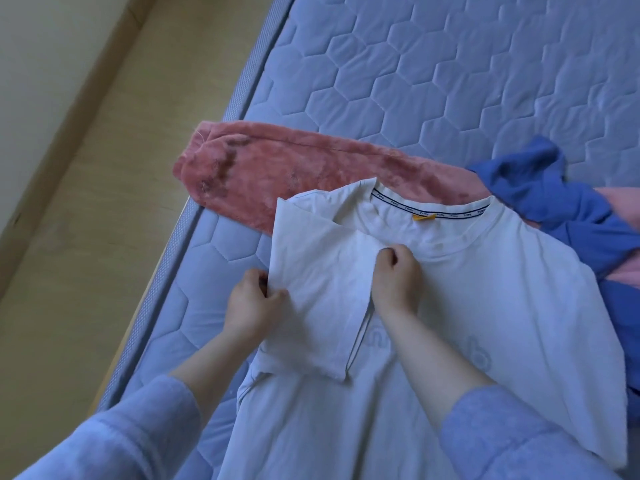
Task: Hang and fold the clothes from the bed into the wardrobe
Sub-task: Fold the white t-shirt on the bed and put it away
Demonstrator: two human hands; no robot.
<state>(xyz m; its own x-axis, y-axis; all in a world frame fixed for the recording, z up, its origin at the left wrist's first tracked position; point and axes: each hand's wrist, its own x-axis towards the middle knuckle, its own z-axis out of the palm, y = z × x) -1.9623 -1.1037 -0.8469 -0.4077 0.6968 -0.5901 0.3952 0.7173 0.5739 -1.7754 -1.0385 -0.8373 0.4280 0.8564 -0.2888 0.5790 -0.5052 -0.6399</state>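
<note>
A white T-shirt (485, 306) lies flat on the quilted blue mattress (450, 64), collar away from me, with an orange tag at the neck. Its left sleeve is folded inward over the chest. My left hand (252, 303) pinches the outer folded edge of that sleeve. My right hand (396, 277) has its fingers curled on the sleeve's inner corner, just below the collar. Under the shirt's top lies a pink fluffy garment (277, 171). A crumpled blue garment (561, 206) sits at the right.
The mattress edge (180, 244) runs diagonally at the left, with a beige floor (86, 202) beyond it. More pink cloth (620, 202) peeks out at the far right beside the blue garment.
</note>
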